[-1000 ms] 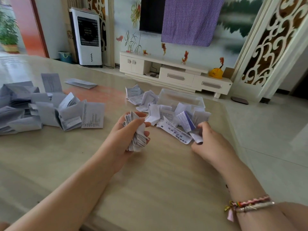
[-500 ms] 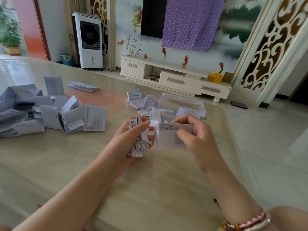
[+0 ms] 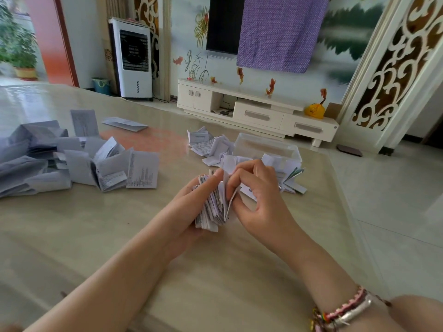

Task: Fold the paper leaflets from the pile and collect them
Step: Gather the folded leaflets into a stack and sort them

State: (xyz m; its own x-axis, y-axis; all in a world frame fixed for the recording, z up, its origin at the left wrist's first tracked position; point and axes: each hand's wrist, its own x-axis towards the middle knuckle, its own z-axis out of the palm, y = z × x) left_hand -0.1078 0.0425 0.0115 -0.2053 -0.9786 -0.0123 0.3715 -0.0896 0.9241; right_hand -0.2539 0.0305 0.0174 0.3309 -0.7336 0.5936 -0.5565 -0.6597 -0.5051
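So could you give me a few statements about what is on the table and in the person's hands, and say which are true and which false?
1. The left hand holds a thick stack of folded white paper leaflets. True.
2. The right hand rests flat on the glossy beige table. False: its fingers pinch a white leaflet against the stack.
3. The clear plastic box stands beyond the hands. True.
4. The larger loose pile of grey-white leaflets lies to the right. False: it lies left.
5. The right wrist is bare. False: it wears braided bracelets.
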